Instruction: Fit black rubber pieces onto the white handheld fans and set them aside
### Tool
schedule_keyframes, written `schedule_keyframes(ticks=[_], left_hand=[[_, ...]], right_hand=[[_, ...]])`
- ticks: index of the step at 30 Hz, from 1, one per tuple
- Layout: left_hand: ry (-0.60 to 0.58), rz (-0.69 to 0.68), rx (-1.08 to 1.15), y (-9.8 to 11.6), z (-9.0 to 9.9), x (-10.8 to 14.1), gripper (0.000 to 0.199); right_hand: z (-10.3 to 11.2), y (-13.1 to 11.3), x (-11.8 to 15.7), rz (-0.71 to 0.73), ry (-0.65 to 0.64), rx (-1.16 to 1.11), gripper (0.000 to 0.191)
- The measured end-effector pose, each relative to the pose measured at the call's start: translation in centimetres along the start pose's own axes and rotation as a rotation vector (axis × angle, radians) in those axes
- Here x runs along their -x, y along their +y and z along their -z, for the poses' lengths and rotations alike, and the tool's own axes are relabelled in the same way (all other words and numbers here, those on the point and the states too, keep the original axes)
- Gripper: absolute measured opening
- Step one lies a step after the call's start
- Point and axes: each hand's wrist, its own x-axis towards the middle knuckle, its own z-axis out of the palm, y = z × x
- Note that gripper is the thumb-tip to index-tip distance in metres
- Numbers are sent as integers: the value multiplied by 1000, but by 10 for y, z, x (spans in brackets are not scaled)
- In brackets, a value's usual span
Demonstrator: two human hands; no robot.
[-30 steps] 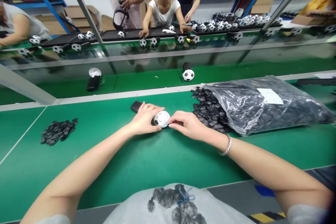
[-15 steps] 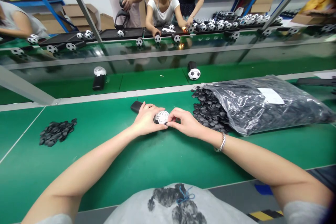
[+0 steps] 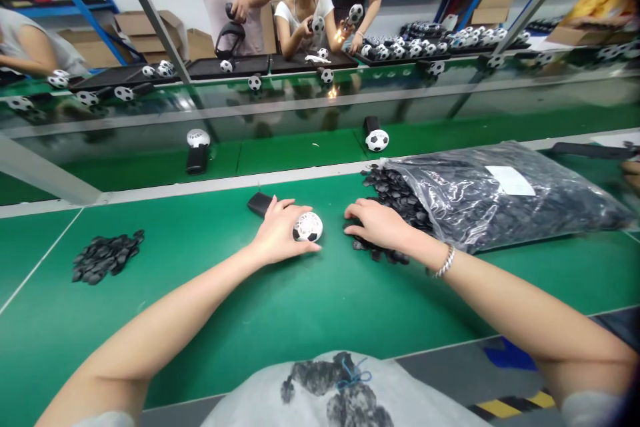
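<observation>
My left hand (image 3: 277, 232) is wrapped round a white, football-patterned ball head (image 3: 309, 227) with black patches on its lower side and a slotted top. Its black handle (image 3: 259, 204) sticks out behind the fingers, toward the far left. My right hand (image 3: 376, 221) is at the near-left edge of a heap of small flat black pieces (image 3: 395, 185), which spill from a clear plastic bag (image 3: 510, 213). Its thumb and index finger are curled about a black piece (image 3: 351, 223); the palm hides part of the heap.
A smaller pile of black pieces (image 3: 107, 257) lies at the left on the green tabletop (image 3: 240, 340). Beyond the metal edge, two ball-headed devices, one at left (image 3: 197, 150) and one at right (image 3: 376, 137), lie on a green belt. Co-workers (image 3: 305, 20) are behind trays (image 3: 295, 65) of football-patterned devices.
My right hand has moved right, from the ball head to the heap of black pieces. My left hand keeps its hold. Across the line, a seated co-worker has lifted a device.
</observation>
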Motion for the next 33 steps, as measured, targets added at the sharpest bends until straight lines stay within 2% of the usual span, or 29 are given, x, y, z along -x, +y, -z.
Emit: schedule_keyframes(ticks=[2,4,7,12,17,23,27,30,33], left_hand=[[-39,-12,0,0,4,0,68],[-139,-67,29,-1,8,1,64],[-232,-125,102,-2,10,5,68],[-167,-177,202,-1,1,6,63],[-230,-234,244,-3,5,1,62],[-211,-167,273,-2,2,2,72],[-169,-133,286,-2,-4,2,75],[-156,-142,278,-2,-6,2,71],[-163,-136,276,-2,-5,2,71]], right_hand=[[0,6,1,-4,-58,23,12],[-1,8,1,28,-95,-11,9],[0,5,-1,91,-60,-44,11],[3,-4,2,170,39,-191,16],[0,-14,8,207,75,-356,25],[-4,-24,12,221,51,-471,10],[-5,-28,12,289,93,-424,9],[-4,-29,11,351,115,-382,18],[-3,-29,11,333,117,-396,17]])
